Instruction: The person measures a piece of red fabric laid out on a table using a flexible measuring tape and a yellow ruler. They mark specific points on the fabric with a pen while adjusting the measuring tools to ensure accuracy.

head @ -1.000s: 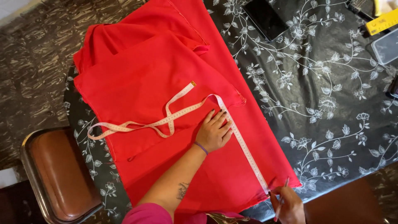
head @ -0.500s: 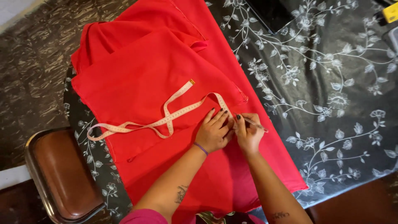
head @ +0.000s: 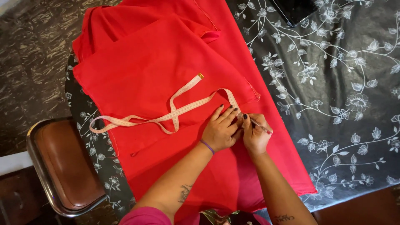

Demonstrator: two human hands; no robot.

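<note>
Folded red fabric (head: 154,71) lies spread over the table. A pale measuring tape (head: 175,111) loops across it, its metal end pointing up near the middle. My left hand (head: 221,131) presses flat on the tape and the cloth, fingers spread, a purple band at the wrist. My right hand (head: 255,135) sits right beside it, gripping a thin pencil-like marker (head: 260,126) whose tip touches the fabric next to the tape.
A black tablecloth with white flower print (head: 333,96) covers the table to the right. A brown-seated metal chair (head: 62,166) stands at the lower left. A dark flat object (head: 298,8) lies at the top edge. The floor is dark patterned.
My right hand has come up from the fabric's lower right corner to beside my left hand, bringing the marker to the tape. The tape's lower run has left view.
</note>
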